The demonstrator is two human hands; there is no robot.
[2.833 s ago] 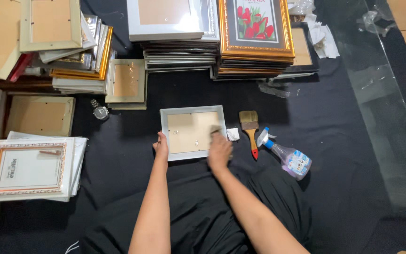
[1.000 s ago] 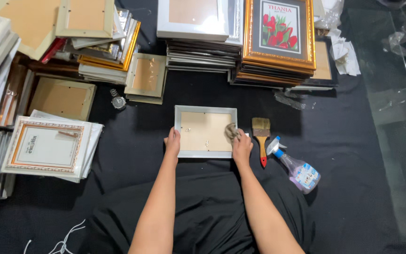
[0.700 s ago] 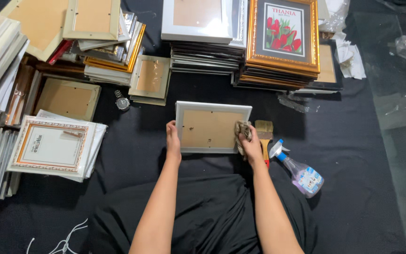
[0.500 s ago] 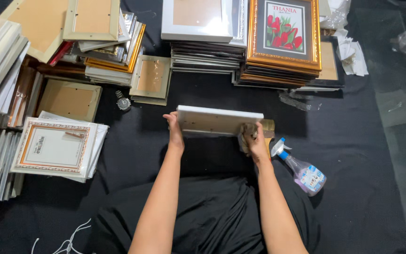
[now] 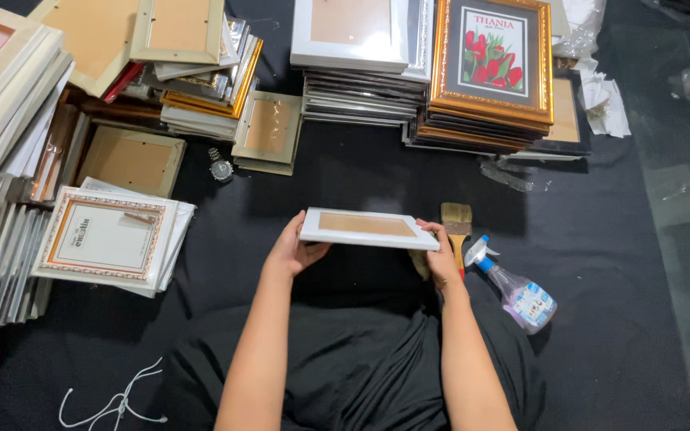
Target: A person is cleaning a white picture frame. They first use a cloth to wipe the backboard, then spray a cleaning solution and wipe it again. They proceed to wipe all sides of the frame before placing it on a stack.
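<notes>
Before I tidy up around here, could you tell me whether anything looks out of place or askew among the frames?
A wristwatch lies loose on the black cloth between the frame stacks, an odd item there. The left stacks sit crooked and fanned. The spray bottle lies on its side. Crumpled paper sits at the right.

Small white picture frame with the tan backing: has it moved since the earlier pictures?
Yes. The small white picture frame has been lifted off the black cloth and tilted, held by both hands beside the unmoved wooden paintbrush.
</notes>
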